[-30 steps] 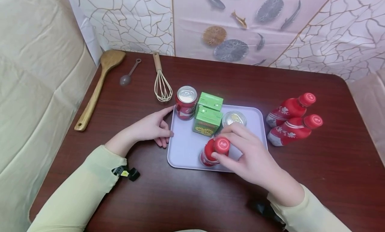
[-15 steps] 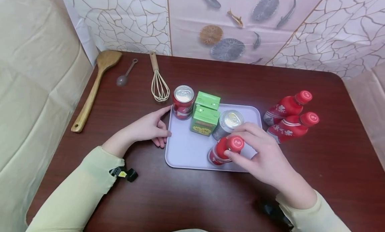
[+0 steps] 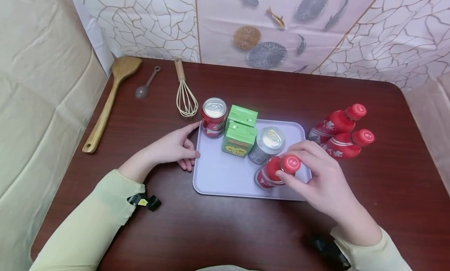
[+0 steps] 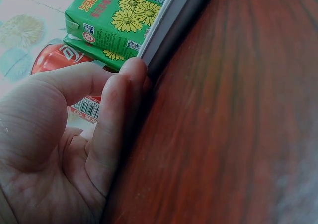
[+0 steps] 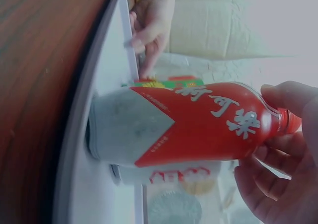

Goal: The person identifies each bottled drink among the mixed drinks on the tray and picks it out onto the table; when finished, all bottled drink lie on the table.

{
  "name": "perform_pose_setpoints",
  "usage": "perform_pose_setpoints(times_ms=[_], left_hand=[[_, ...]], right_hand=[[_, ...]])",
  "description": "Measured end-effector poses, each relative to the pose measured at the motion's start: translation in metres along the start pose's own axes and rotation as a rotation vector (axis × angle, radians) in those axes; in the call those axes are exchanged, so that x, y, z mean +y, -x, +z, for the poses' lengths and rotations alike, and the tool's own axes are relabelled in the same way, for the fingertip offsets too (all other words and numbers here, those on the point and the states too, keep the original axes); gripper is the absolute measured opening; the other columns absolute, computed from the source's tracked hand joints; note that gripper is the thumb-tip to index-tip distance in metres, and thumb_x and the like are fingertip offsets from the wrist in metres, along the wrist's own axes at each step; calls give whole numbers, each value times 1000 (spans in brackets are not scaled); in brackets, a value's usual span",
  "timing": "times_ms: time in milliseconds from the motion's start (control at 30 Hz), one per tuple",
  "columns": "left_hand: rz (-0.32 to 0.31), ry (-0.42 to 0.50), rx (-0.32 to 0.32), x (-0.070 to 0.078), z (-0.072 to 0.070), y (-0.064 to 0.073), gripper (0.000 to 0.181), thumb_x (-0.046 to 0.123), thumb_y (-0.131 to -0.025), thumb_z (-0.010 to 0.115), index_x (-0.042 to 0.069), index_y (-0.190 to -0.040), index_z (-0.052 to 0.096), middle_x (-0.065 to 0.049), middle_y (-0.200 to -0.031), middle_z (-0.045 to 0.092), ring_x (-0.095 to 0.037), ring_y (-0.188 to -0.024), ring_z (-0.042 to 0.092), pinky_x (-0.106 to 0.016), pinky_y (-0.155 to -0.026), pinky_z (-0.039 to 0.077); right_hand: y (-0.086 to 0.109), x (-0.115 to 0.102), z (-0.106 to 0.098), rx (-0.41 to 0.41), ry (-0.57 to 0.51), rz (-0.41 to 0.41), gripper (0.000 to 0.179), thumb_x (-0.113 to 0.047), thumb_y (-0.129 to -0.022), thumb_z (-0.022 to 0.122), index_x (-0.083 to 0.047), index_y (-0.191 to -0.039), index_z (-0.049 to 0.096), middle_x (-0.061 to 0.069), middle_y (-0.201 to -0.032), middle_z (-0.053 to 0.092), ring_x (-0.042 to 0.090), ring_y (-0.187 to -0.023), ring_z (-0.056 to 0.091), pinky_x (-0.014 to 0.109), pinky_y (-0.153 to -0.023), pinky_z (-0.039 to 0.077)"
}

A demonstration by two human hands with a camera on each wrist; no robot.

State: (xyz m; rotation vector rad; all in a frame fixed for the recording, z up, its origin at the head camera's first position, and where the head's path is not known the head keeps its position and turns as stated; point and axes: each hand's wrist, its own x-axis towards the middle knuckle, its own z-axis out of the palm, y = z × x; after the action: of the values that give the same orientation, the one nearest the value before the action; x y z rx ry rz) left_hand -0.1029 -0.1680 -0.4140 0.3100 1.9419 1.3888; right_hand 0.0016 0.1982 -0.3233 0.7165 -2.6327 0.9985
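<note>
My right hand [image 3: 327, 181] grips a red cola bottle [image 5: 198, 124] near its neck, just under the cap. The bottle is upright over the front right of the lilac tray [image 3: 225, 185]; whether its base touches the tray is hard to tell. A silver can [image 3: 265, 148] stands right behind it. Two green drink cartons [image 3: 239, 140] are at the tray's middle, and a red can [image 3: 214, 118] occupies its back left corner. With thumb and fingertips, my left hand [image 3: 174, 148] touches the tray's left edge. The index finger reaches out straight toward the red can.
Two more red bottles [image 3: 339, 124] stand right of the tray on the brown table [image 3: 225, 228]. At the back left lie a wooden spatula [image 3: 112, 99], a small grey spoon [image 3: 144, 89] and a whisk [image 3: 186, 95]. A patterned cloth [image 3: 267, 29] hangs behind.
The right hand has shifted the bottle rightward along the front of the tray, and more of the silver can shows. The left hand keeps its place at the tray edge.
</note>
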Motion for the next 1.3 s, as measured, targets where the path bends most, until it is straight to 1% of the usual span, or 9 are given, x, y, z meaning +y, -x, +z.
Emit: perform_pose_setpoints(times_ms=[100,300,500,633,800,900,1033,1133,1300], left_hand=[[0,5,-2,0,0,0,104,3,-92,72,18,-167,2,-17,-73,71,-33,-62,74,-46,-58,64],[3,11,-5,1,-1,-1,104,3,-92,72,18,-167,2,-17,-73,70,-33,-62,74,-46,-58,64],[0,11,-4,0,-1,-2,103,3,-92,72,17,-167,1,-17,-73,70,-32,-62,74,-45,-58,64],[0,9,-9,0,0,-3,104,3,-92,72,17,-167,1,-17,-73,70,-33,-63,74,-46,-58,64],[1,-12,-3,2,0,-2,103,4,-92,72,18,-167,2,-17,-74,71,-33,-63,74,-46,-59,64],[-2,-18,1,3,0,-2,103,4,-92,72,19,-167,2,-17,-75,71,-33,-63,74,-46,-59,64],[-11,-9,0,3,1,-1,103,3,-93,71,19,-167,2,-17,-74,70,-32,-63,74,-45,-59,65],[-17,-11,2,3,1,-1,102,4,-94,71,19,-167,2,-17,-74,70,-32,-63,74,-45,-59,65],[-24,-18,6,2,1,-1,99,5,-95,70,18,-167,3,-18,-75,71,-33,-63,74,-45,-60,65]], right_hand=[[3,3,-5,9,19,-1,49,-7,-61,96,-11,-105,77,1,-105,69,7,-96,59,5,-84,48],[12,12,-16,21,48,44,46,-6,-62,95,-6,-103,76,5,-105,68,3,-99,59,4,-90,46],[23,25,-21,143,38,41,45,0,-61,91,-4,-105,77,9,-104,69,-1,-102,59,5,-95,45],[31,31,-27,204,31,103,48,4,-62,90,-4,-108,78,10,-104,70,-3,-104,58,7,-94,44],[38,32,-37,229,47,185,46,7,-66,89,-1,-110,77,5,-104,69,-4,-102,59,7,-89,45],[39,32,-46,240,52,211,42,6,-69,87,2,-110,76,-3,-105,68,-4,-102,59,8,-88,45],[43,34,-56,300,55,226,37,4,-72,87,4,-108,76,-13,-105,67,-4,-101,59,7,-89,45],[47,38,-63,359,45,225,33,4,-74,86,6,-105,76,-17,-103,68,-4,-100,61,7,-89,45],[55,47,-71,397,46,240,28,2,-76,86,8,-102,76,-23,-102,68,-6,-99,62,7,-90,44]])
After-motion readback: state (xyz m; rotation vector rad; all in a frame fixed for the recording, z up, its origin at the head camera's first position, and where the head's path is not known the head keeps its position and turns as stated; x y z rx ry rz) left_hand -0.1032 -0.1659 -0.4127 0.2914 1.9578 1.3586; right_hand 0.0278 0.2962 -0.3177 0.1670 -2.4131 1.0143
